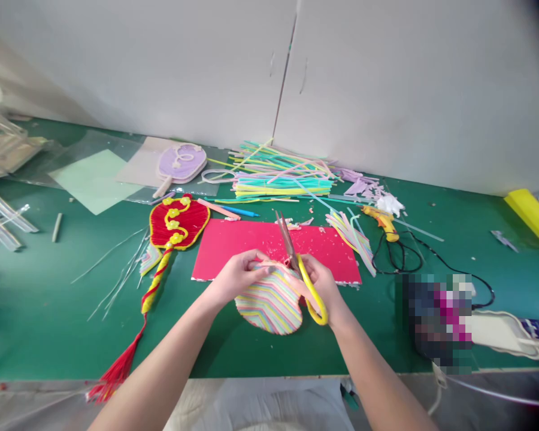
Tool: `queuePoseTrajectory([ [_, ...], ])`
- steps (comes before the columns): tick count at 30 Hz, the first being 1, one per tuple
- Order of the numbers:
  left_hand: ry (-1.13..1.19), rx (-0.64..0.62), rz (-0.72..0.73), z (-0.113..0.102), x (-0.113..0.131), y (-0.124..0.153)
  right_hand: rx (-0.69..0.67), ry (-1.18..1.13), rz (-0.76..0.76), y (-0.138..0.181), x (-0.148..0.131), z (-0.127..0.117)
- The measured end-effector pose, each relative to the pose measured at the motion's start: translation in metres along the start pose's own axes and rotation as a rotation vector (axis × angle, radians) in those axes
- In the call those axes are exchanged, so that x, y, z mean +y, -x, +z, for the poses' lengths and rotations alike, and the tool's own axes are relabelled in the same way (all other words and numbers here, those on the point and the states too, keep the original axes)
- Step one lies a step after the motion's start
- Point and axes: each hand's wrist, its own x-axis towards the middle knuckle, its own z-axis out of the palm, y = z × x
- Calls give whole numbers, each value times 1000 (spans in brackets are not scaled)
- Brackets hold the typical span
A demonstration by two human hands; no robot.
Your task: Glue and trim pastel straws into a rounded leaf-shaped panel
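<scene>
A rounded, pastel-striped fan-shaped piece (269, 305), built from fuzzy pipe cleaners in a zigzag pattern, is pinched at its upper edge by my left hand (236, 272). My right hand (321, 284) is closed round scissors (306, 276) with yellow handles. Their blades point up and away, just past the piece's top right edge, and the right fingers also seem to touch that edge. Beneath both hands lies a red sheet (233, 245) sprinkled with small pink clippings. The fingers' undersides are hidden.
Left of the sheet rests a red fan (159, 224) with yellow flowers and a tassel. A purple fan (184, 161) and loose pipe cleaners (282, 185) lie behind. On the right are striped strips (353, 236), a yellow glue gun (381, 221) and its black cord (402, 263).
</scene>
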Motion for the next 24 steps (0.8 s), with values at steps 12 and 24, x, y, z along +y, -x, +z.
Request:
queuePoseTrajectory([
  [12,-64,-3,20,-7,2,4,212,-46,-84,4,-3,3],
  [24,-258,-126,54,-3,5,5,60,11,-38,0,-7,-23],
])
